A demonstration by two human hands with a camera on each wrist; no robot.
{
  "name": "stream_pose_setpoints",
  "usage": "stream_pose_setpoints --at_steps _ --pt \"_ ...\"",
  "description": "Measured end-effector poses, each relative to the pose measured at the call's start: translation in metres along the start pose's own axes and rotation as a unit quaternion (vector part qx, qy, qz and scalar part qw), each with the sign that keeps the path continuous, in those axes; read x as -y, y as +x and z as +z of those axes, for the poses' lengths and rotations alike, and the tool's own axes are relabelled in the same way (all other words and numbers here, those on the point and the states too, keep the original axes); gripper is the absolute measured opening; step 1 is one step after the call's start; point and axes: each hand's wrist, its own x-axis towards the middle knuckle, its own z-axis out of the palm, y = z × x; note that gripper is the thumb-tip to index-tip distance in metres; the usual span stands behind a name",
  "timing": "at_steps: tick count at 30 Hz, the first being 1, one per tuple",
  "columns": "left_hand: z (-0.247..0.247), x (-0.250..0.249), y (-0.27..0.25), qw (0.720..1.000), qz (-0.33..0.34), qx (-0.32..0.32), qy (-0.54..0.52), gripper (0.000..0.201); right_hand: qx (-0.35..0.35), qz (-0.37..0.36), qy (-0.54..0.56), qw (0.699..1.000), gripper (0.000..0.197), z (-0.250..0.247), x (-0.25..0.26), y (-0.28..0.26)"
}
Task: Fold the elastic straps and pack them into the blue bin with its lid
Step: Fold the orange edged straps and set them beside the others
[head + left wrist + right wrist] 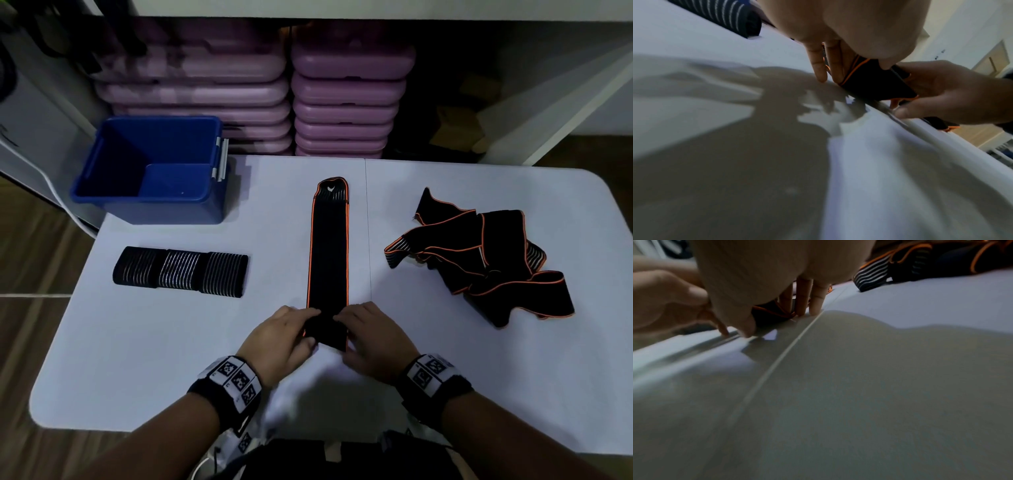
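Observation:
A long black elastic strap with orange edges [329, 246] lies stretched lengthwise on the white table [171, 342]. Its near end is folded up between both hands. My left hand [287, 334] pinches the left side of that end [875, 81], thumb beneath and fingers on top. My right hand [368, 337] pinches the right side [768, 315], with its other fingers [816, 305] touching the table. Three rolled striped straps [181, 272] sit side by side at the left. The open blue bin [154, 168] stands at the far left corner. No lid is visible.
A tangled heap of black and orange straps [479, 260] lies on the right of the table. Stacked purple cases [342, 102] stand behind the table's far edge. A seam [367, 222] runs down the table just right of the flat strap.

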Motion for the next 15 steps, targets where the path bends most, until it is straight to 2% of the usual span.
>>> stream_pose_setpoints --at_steps 2,4,6,8,11,15 --pt "-0.003 -0.004 0.001 0.998 -0.043 -0.001 -0.040 0.058 -0.026 0.047 0.056 0.997 0.039 -0.002 0.001 0.005" --pt "-0.003 -0.007 0.001 0.987 -0.094 -0.022 -0.128 0.054 -0.042 0.088 0.110 0.989 0.024 -0.006 0.002 0.008" --pt "0.001 -0.012 0.000 0.950 -0.157 -0.052 -0.266 0.046 -0.051 0.130 0.146 0.979 0.009 -0.010 0.002 0.010" --pt "0.005 -0.019 0.003 0.917 -0.206 -0.095 -0.328 0.029 -0.043 0.180 0.176 0.967 0.022 -0.012 0.002 0.012" --pt "0.013 -0.023 0.012 0.917 -0.237 -0.149 -0.285 0.022 -0.039 0.226 0.211 0.950 0.033 -0.012 0.000 0.015" --pt "0.013 -0.021 0.024 0.933 -0.230 -0.172 -0.218 0.021 -0.042 0.241 0.225 0.943 0.034 -0.016 -0.002 0.021"
